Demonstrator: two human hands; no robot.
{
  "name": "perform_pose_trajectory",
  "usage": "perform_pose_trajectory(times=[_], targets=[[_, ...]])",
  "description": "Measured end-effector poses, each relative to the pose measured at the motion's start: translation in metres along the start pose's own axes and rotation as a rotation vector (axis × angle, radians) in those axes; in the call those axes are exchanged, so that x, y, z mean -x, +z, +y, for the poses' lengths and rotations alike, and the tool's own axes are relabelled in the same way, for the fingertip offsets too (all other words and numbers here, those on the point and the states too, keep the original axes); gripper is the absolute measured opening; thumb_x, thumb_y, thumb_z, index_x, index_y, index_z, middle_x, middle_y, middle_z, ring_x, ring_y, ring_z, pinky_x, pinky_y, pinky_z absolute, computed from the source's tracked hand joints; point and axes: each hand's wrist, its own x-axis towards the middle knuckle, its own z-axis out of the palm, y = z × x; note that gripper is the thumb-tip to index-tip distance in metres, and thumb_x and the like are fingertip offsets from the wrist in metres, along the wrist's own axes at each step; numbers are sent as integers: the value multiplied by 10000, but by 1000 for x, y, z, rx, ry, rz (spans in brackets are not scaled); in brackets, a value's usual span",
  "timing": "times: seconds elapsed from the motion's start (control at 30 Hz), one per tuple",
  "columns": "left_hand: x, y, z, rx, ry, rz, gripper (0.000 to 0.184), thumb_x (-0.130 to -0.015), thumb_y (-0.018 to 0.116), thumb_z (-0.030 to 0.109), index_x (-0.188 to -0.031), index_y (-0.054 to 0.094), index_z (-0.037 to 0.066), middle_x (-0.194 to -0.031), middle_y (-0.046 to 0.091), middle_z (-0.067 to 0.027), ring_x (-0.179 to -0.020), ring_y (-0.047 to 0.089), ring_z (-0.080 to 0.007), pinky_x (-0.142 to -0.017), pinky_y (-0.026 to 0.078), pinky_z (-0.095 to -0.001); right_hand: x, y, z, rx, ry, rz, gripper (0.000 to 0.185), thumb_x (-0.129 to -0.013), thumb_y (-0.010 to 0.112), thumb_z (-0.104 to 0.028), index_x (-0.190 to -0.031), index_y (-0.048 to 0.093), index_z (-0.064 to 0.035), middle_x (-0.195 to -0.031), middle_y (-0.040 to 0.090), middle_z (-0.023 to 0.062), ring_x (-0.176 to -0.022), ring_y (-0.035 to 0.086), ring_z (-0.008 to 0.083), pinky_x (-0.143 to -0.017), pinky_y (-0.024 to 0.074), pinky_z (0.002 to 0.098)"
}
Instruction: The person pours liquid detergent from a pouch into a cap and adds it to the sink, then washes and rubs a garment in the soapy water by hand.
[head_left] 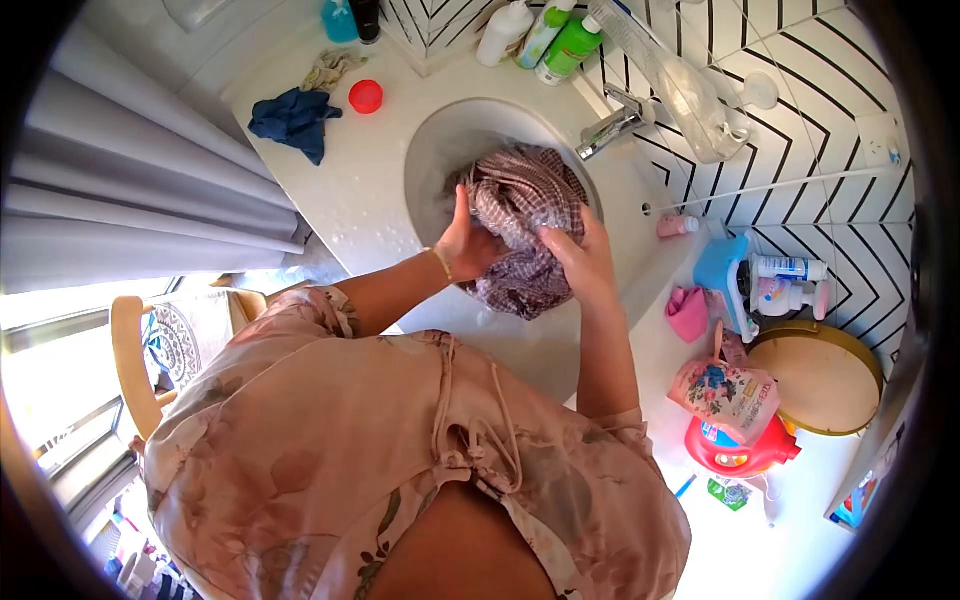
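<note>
Where hands grip it, checked cloth (520, 205) looks crumpled.

Window (60, 400) light enters at left; counter (790, 505) glare at lower right. Fisheye distortion and black vignette at edges.

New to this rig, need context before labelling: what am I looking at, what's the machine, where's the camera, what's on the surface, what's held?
There is no machine: these are a person's bare hands. The one picture comes from a camera on their head, looking forward and down. The left hand and right hand hold a bunched checked cloth between them, over a round basin with a tap beside it. On the counter lie a dark blue cloth and a red cap-like item. Bottles stand behind the basin; a red jug is off to the right.
</note>
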Motion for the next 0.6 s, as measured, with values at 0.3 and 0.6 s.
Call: perform_pose_trajectory(times=[0.3, 0.6], targets=[[-32, 105, 35, 190, 34, -340, 656, -877, 363, 528, -1201, 468, -32, -1173, 538, -179, -1082, 511, -300, -982, 359, -430, 49, 3, -106, 196, -254, 18, 385, -727, 628, -3, -1093, 517, 42, -962, 606, 65, -845, 568, 113, -774, 446, 249], [-18, 224, 69, -225, 142, -465, 281, -843, 558, 270, -960, 587, 15, -972, 626, -106, -877, 593, -214, -844, 467, -375, 80, -48, -171, 299, -510, 229, 534, -674, 602, -55, -1170, 463, 89, -1047, 580, 134, -932, 565, 184, -857, 408, 282]])
